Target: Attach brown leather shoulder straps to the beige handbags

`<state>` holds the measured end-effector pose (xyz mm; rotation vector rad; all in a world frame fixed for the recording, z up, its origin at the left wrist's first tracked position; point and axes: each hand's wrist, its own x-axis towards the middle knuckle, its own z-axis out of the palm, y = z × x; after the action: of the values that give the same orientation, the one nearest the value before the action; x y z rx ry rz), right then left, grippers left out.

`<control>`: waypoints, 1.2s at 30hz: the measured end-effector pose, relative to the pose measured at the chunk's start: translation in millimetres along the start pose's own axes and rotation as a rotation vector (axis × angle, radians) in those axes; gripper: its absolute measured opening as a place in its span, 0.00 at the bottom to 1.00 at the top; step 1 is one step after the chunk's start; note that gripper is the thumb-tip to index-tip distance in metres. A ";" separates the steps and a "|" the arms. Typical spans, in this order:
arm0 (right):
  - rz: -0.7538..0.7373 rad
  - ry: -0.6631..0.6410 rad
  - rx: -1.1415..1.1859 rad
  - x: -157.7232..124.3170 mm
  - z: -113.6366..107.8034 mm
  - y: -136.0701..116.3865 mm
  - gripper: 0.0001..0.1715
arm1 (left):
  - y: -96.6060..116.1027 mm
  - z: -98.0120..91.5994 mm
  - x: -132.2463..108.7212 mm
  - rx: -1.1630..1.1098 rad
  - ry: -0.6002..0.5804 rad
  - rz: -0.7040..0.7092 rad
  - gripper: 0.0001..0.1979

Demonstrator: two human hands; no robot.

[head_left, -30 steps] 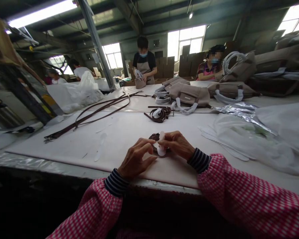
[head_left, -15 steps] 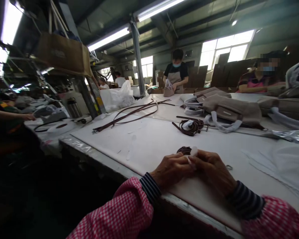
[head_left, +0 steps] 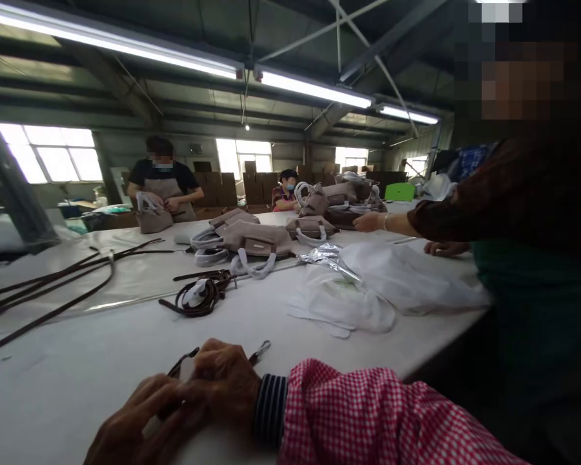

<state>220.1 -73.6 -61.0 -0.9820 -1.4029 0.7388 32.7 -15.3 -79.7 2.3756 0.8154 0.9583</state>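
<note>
My left hand (head_left: 138, 420) and my right hand (head_left: 225, 381) are close together low in the view, both closed around a dark brown strap (head_left: 183, 363). The fingers hide most of this strap. A white wrapping piece (head_left: 187, 369) shows between the fingers. Past my right hand a small metal clip (head_left: 261, 351) sticks out over the white tabletop (head_left: 68, 387). Farther away lies a coiled brown strap (head_left: 201, 296) with white wrapping at its middle, touched by neither hand.
Long loose straps (head_left: 53, 284) stretch across the left side. Taupe handbags (head_left: 259, 239) with wrapped handles lie beyond the coil. Thin white plastic bags (head_left: 401, 278) spread at right, where a person (head_left: 523, 213) reaches over the table. Another person (head_left: 162, 177) handles a bag opposite.
The view has swung to the right, bringing a nearby person on the right into sight. My hands stay together on the strap, and its metal clip now shows beside my right hand.
</note>
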 end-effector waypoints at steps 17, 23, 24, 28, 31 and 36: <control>-0.434 -0.456 -0.243 -14.8 -10.8 -43.8 0.11 | 56.2 -9.8 -4.0 0.101 -0.064 0.079 0.08; -0.177 -0.149 -0.202 26.1 -70.8 -64.7 0.12 | 69.3 -12.5 -11.3 0.274 0.136 0.134 0.19; -0.152 -0.139 -0.259 33.2 -80.4 -61.9 0.12 | 71.1 -13.4 -15.8 0.284 0.186 0.098 0.23; -0.108 -0.367 -0.513 42.7 -92.0 -45.0 0.12 | 79.1 -18.4 -46.2 0.245 0.350 -0.141 0.23; -0.210 -0.571 -0.632 33.6 -74.3 -34.6 0.17 | 86.7 -19.5 -73.7 0.132 0.378 -0.309 0.21; -0.392 -0.634 -0.810 13.1 -50.2 -18.6 0.15 | 119.7 -5.1 -134.0 0.227 0.451 -0.345 0.19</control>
<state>268.2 -76.1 -34.1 -1.0530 -2.4737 0.1520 -7.0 -190.1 -67.8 2.1110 1.5179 1.3255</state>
